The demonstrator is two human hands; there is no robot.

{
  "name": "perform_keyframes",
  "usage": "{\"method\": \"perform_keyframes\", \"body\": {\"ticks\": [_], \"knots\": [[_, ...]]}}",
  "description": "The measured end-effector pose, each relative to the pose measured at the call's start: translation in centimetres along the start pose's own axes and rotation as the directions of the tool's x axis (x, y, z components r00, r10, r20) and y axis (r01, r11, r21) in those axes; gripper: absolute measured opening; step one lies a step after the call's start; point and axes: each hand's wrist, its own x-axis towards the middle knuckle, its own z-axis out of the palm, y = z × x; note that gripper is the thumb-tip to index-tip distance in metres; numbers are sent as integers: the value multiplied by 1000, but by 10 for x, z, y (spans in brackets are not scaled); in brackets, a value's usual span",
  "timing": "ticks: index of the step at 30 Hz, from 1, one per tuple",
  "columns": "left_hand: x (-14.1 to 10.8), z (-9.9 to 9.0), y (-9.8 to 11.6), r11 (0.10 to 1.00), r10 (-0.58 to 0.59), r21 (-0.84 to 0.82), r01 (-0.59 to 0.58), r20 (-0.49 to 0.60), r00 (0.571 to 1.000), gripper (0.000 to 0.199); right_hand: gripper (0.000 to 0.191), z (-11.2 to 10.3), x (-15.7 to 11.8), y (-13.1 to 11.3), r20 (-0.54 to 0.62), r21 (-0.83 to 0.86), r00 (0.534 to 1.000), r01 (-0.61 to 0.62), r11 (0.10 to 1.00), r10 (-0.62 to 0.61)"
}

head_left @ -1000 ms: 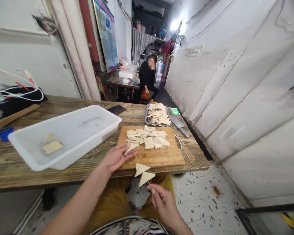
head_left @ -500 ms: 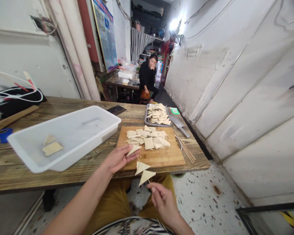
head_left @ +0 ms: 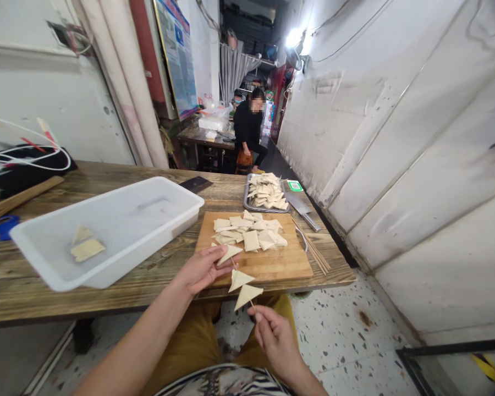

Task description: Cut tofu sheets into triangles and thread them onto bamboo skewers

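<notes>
My right hand (head_left: 272, 329) pinches the lower end of a thin wooden skewer (head_left: 253, 304) in front of the table edge. Two pale folded triangles (head_left: 248, 296) are threaded on it. At the skewer's upper end my left hand (head_left: 202, 268) grips another pale triangle (head_left: 230, 253) between thumb and fingers, over the near left part of the wooden board (head_left: 272, 267). A pile of pale flat pieces (head_left: 251, 240) lies on that board. Behind it, a metal tray (head_left: 268, 209) holds a heap of folded pieces (head_left: 266, 191).
To the left stands a white plastic tub (head_left: 148, 220) with a few pieces inside. A cleaver (head_left: 303, 212) and loose skewers (head_left: 314, 250) lie right of the board. A phone (head_left: 196, 184) lies behind the tub. Further back, a person (head_left: 247, 126) sits on a stool.
My left hand has shifted slightly right and its triangle sits a little further right. My right hand has barely moved. The seated person's hand has come down from the face.
</notes>
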Motion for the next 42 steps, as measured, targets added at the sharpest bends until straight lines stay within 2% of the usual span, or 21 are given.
{"method": "perform_keyframes", "body": {"ticks": [5,10,17,21,23,25,27,28,30,32,34,38,40,42], "knots": [[-2,5,-1,999,-28,37,29,-39,999,13,47,0,1,1,-6,11,1000,2,1000,-2],[-4,9,-4,999,-18,26,19,-40,999,6,44,0,4,4,-3,13,1000,19,1000,-19],[1,9,-18,997,-43,69,42,14,999,11,42,-2,9,6,-29,-5,999,18,1000,-18],[2,11,-19,998,-45,46,45,6,999,14,42,-3,12,6,-50,-69,997,47,996,-51],[2,10,-18,999,-5,41,5,-8,1000,20,41,-3,13,6,-58,-94,996,64,993,-70],[3,7,-17,992,96,85,-91,-55,994,29,41,-5,14,6,-65,-121,994,80,989,-88],[5,0,-17,954,256,191,-229,-130,958,40,40,-9,14,5,-79,-162,989,109,981,-123],[7,-5,-18,916,348,270,-298,-162,923,46,39,-12,15,3,-89,-191,985,130,973,-149],[13,-15,-18,794,523,471,-384,-208,826,53,36,-22,17,-3,-115,-270,971,174,947,-211],[18,-24,-17,653,642,656,-379,-214,736,54,32,-35,22,-15,-141,-374,950,210,903,-280],[23,-31,-17,543,702,771,-331,-202,683,52,29,-52,31,-31,-156,-487,921,242,839,-356],[29,-38,-19,438,755,855,-276,-183,630,49,28,-87,70,-69,-146,-731,854,247,637,-499],[31,-40,-21,427,760,862,-274,-177,625,49,30,-100,101,-88,-164,-843,868,124,523,-469],[33,-42,-23,409,759,874,-262,-166,630,48,27,-109,139,-105,-172,-874,875,77,480,-453]]}}
